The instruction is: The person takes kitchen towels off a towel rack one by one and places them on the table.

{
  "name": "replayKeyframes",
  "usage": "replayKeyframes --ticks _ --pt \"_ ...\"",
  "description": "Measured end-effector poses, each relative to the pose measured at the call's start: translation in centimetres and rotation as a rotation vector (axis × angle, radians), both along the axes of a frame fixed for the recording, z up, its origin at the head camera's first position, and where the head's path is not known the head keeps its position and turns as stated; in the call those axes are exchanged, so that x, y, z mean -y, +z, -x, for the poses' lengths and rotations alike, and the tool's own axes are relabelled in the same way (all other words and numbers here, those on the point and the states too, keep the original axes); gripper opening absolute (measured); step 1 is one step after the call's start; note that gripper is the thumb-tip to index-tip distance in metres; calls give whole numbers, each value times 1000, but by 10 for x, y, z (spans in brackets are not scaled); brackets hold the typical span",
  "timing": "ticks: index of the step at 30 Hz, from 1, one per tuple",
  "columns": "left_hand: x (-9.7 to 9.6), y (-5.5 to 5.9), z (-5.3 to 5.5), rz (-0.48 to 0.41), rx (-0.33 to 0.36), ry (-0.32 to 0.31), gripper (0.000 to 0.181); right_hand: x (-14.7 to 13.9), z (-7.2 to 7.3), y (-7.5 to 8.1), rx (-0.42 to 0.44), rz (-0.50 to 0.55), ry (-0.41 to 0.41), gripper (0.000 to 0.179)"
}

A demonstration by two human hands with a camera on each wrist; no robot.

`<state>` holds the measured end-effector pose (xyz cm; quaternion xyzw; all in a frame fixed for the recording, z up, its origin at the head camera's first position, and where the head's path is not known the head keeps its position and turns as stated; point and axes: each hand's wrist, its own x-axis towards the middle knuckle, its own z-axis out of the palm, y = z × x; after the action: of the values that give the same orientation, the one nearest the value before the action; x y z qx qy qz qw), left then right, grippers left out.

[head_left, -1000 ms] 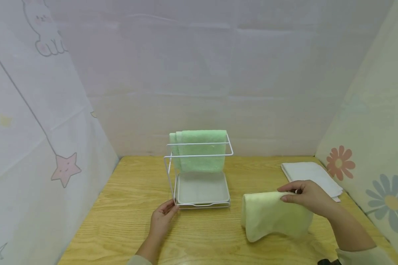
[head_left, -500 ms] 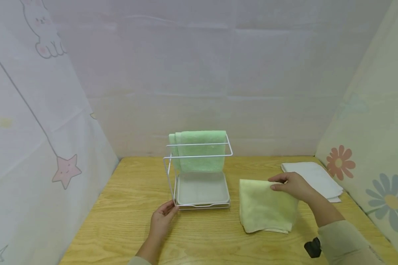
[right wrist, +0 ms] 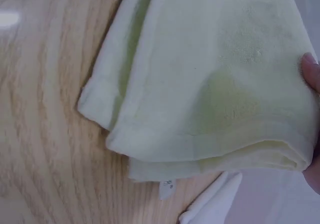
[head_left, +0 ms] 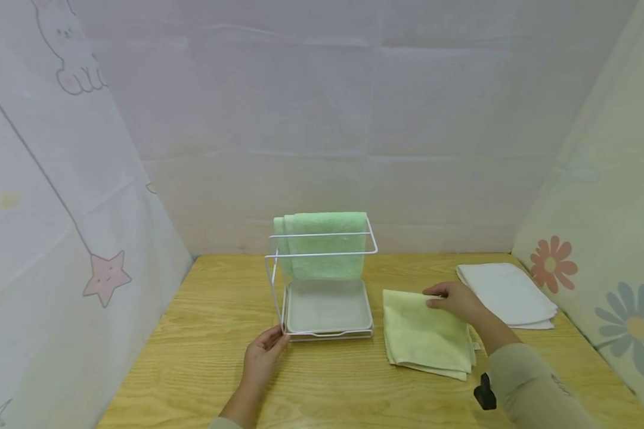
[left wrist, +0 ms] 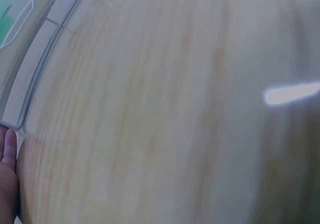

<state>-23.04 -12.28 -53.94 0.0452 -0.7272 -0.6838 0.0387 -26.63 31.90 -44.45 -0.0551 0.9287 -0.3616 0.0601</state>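
Observation:
My right hand (head_left: 457, 302) pinches the top folded edge of a pale yellow towel (head_left: 426, 333). The towel slopes down to the table to the right of the rack, and its small white tag shows in the right wrist view. With thumb and fingers, my left hand (head_left: 263, 356) holds the front left corner of a white wire rack (head_left: 327, 254). A light green towel (head_left: 327, 244), folded in layers, hangs over the rack's rear bar. The front bars carry no towel. At the rack's base sits a pale shallow tray (head_left: 328, 305).
A folded white towel (head_left: 507, 292) lies at the right rear of the wooden table (head_left: 193, 357). Printed cloth walls (head_left: 322, 119) close off the back and both sides. A black object (head_left: 485, 393) sits by the right sleeve.
My right hand has moved left and slightly away from me with the yellow towel, which has swung nearer the rack and settled flatter. My left hand stays at the rack's corner.

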Motion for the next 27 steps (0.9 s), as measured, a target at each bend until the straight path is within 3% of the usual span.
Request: replayKeyframes --ticks 4,12,22,27 --pt "1 -1 1 2 -5 -8 42 3 5 -11 15 18 -19 38" --pt "0 -4 4 -6 0 6 41 6 12 -20 -19 -54 -30 38" --pt "0 -4 4 -6 -8 -3 40 6 13 -27 8 -81 -39 45" --pt "0 -5 4 1 -11 3 40 4 11 -34 -32 -129 -33 48"
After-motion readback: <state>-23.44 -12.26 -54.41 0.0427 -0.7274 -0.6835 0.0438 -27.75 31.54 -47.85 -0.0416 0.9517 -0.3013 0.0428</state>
